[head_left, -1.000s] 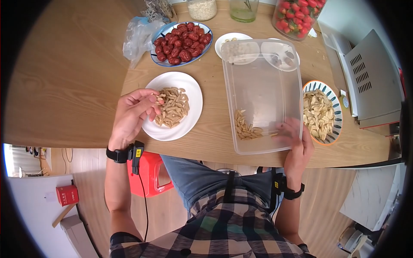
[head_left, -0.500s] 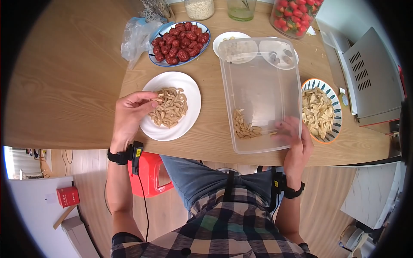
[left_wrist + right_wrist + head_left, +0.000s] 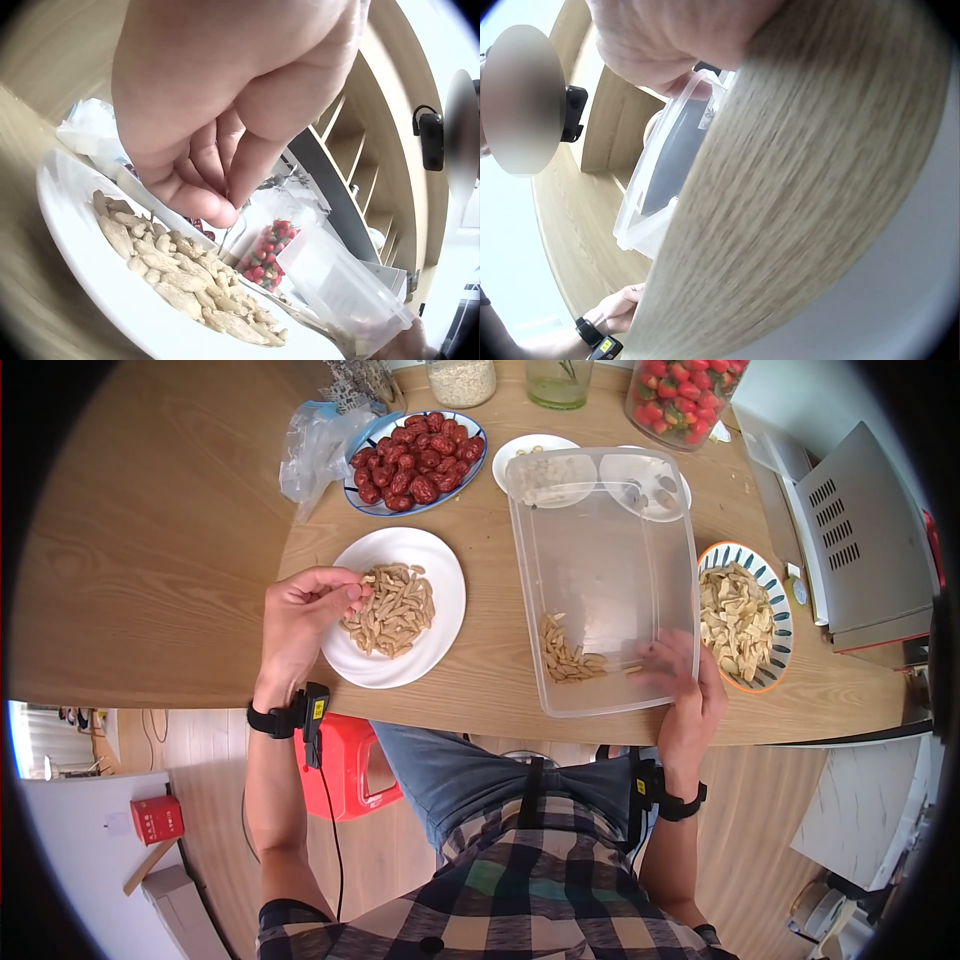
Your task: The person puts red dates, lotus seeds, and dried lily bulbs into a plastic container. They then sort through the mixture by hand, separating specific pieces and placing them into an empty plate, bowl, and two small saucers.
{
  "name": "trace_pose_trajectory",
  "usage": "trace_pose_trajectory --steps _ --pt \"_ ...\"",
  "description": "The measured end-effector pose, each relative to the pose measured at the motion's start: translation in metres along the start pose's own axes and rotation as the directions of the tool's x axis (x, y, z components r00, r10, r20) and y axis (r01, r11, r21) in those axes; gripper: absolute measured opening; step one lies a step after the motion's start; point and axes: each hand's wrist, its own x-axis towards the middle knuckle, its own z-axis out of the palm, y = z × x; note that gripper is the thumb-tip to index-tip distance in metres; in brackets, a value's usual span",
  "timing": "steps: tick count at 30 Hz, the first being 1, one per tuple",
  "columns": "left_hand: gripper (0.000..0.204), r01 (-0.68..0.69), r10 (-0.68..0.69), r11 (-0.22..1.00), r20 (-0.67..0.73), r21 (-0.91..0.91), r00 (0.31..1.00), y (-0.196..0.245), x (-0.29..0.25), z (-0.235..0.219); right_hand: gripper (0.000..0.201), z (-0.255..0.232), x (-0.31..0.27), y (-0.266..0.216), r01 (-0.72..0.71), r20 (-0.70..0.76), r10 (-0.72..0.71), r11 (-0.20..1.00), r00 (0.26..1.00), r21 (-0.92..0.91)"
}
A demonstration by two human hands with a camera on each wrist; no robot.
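Observation:
My left hand point(image 3: 305, 615) is over the left rim of a white plate point(image 3: 450, 600), its thumb and forefinger pinching a small pale dried root piece point(image 3: 369, 578). In the left wrist view the fingertips meet above a heap of tan, spindle-shaped dried roots point(image 3: 180, 277). My right hand point(image 3: 695, 690) grips the near right side of a clear plastic container point(image 3: 610, 580); the fingers show blurred through the plastic. Several of the same dried roots point(image 3: 570, 655) lie in the container's near left corner.
A plate of red dates point(image 3: 420, 460) and a plastic bag point(image 3: 315, 455) are at the back left. Behind the container stand two small white dishes point(image 3: 508, 452) and a jar of red fruit point(image 3: 685, 400). A bowl of pale dried slices point(image 3: 738, 625) sits right of it.
My left hand has drawn slightly back toward the plate's left rim, and its fingers have closed into a tighter pinch. The right hand keeps its hold on the container.

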Motion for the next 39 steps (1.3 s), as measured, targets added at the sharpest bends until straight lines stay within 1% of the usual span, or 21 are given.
trace_pose_trajectory --steps 3,6,8,9,11,14,16,18,20,21,23,24,26,27,29,30,32,33,35,39 --pt "0.012 -0.007 0.007 1.000 0.005 0.001 1.000 0.000 0.001 0.000 0.046 0.000 0.000 -0.002 -0.005 -0.001 0.005 1.000 1.000 -0.002" --pt "0.012 -0.006 0.006 1.000 -0.019 0.000 1.000 0.003 0.000 0.002 0.045 -0.001 -0.001 -0.002 -0.013 0.019 0.013 1.000 1.000 -0.001" --pt "0.013 -0.001 0.007 0.990 -0.048 0.138 0.999 0.003 0.003 0.001 0.044 -0.002 -0.002 -0.002 -0.015 0.033 0.015 1.000 0.999 -0.001" --pt "0.013 0.000 0.006 0.990 -0.047 0.139 0.999 0.003 0.005 -0.002 0.045 -0.002 -0.002 -0.001 -0.016 0.036 0.016 1.000 0.999 0.006" --pt "0.012 -0.060 0.067 0.985 -0.037 0.163 0.997 0.002 0.010 -0.006 0.045 -0.002 -0.002 -0.001 -0.020 0.039 0.019 1.000 0.999 0.014" --pt "0.011 -0.064 0.073 0.989 -0.068 0.130 0.995 0.017 0.009 -0.001 0.044 -0.002 -0.002 0.000 -0.014 0.041 0.013 1.000 0.999 0.015" --pt "0.011 -0.082 0.094 0.987 -0.079 0.139 0.992 0.025 0.009 -0.001 0.043 -0.001 -0.002 0.000 -0.035 0.004 0.035 0.996 0.999 0.080" --pt "0.012 -0.099 0.113 0.984 -0.090 0.148 0.990 0.031 0.008 -0.002 0.042 -0.002 -0.002 -0.001 -0.039 0.010 0.038 0.996 0.999 0.082" --pt "0.014 -0.073 0.091 0.968 -0.066 0.242 0.994 0.035 0.006 -0.002 0.041 -0.002 -0.002 0.000 -0.042 0.015 0.041 0.995 0.999 0.086" --pt "0.014 -0.074 0.091 0.966 -0.062 0.246 0.994 0.034 0.005 -0.007 0.041 -0.001 -0.002 0.000 -0.045 0.009 0.044 0.995 0.999 0.092" --pt "0.014 -0.137 0.122 0.914 0.063 0.383 0.991 0.028 0.003 -0.017 0.040 -0.001 -0.002 0.001 -0.048 0.000 0.048 0.994 0.999 0.102" --pt "0.014 -0.138 0.122 0.912 0.065 0.387 0.990 0.026 0.002 -0.016 0.040 -0.001 -0.002 0.002 -0.042 -0.001 0.042 0.994 0.999 0.100" --pt "0.016 -0.128 0.125 0.871 0.038 0.474 0.991 0.025 0.000 -0.009 0.039 -0.001 -0.002 0.002 -0.037 -0.003 0.038 0.994 0.999 0.100" --pt "0.016 -0.127 0.124 0.871 0.037 0.475 0.992 0.027 0.001 -0.004 0.040 -0.002 -0.002 0.001 -0.050 0.012 0.049 0.994 0.999 0.093" --pt "0.021 -0.314 0.199 0.720 0.249 0.619 0.948 0.032 0.007 0.008 0.040 -0.003 -0.001 0.000 -0.062 0.028 0.059 0.995 0.998 0.084" --pt "0.021 -0.314 0.199 0.721 0.249 0.618 0.948 0.033 0.010 0.014 0.040 -0.003 -0.001 0.000 -0.059 0.030 0.057 0.995 0.998 0.076" --pt "0.024 -0.418 0.194 0.633 0.389 0.652 0.901 0.035 0.018 0.024 0.039 -0.004 -0.001 -0.001 -0.052 0.025 0.050 0.996 0.998 0.067" --pt "0.024 -0.424 0.197 0.632 0.394 0.649 0.898 0.031 0.023 0.024 0.039 -0.003 -0.002 -0.001 -0.054 0.024 0.052 0.996 0.998 0.076" --pt "0.024 -0.593 0.311 0.488 0.507 0.641 0.804 0.021 0.032 0.022 0.039 -0.003 -0.002 -0.002 -0.060 0.018 0.058 0.995 0.998 0.084" --pt "0.022 -0.611 0.301 0.455 0.534 0.648 0.790 0.021 0.035 0.020 0.039 -0.003 -0.002 0.001 -0.057 0.024 0.056 0.995 0.998 0.079"
